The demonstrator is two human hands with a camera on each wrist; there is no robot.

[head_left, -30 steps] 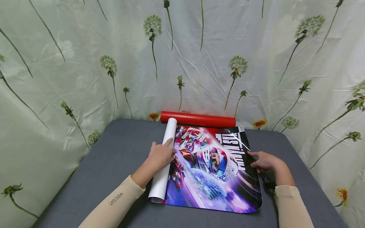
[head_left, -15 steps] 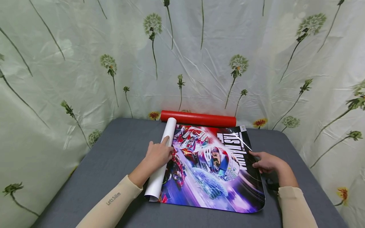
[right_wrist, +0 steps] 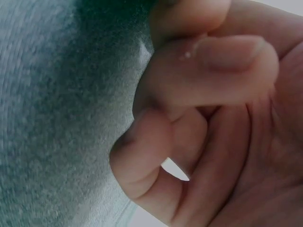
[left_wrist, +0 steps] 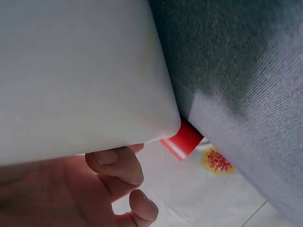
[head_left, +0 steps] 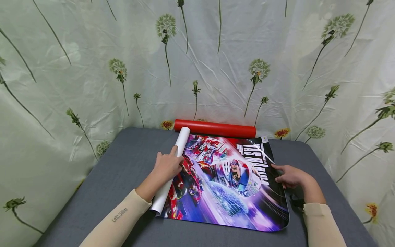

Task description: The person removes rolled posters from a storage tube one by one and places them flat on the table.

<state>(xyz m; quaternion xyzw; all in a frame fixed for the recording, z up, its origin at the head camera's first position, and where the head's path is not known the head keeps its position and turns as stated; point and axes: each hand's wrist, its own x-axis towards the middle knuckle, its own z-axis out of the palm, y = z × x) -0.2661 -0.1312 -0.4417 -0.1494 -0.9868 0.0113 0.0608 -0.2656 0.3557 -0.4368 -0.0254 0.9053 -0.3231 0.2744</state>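
Note:
A glossy racing poster [head_left: 228, 185] lies partly unrolled, a helmeted driver and red cars printed on it. Its left end is still coiled into a white roll [head_left: 183, 138]. My left hand [head_left: 166, 166] lies over this roll, index finger pointing forward along it and thumb held off. In the left wrist view, a bent fingertip [left_wrist: 106, 157] touches the white roll surface. At the poster's right edge, my right hand [head_left: 291, 175] pinches the sheet between thumb and fingers. The right wrist view shows curled fingers [right_wrist: 208, 75] close to the grey cloth; the poster is hidden there.
A red tube [head_left: 216, 129] lies along the back of the grey table [head_left: 139, 147], just behind the poster. A pale curtain [head_left: 216, 61] printed with dandelions hangs behind and at both sides. A dark strap [head_left: 297, 201] shows by the right wrist.
My left hand has moved left and toward me with the roll, uncovering more of the poster's red car. My right hand has shifted slightly right, keeping its pinch on the edge.

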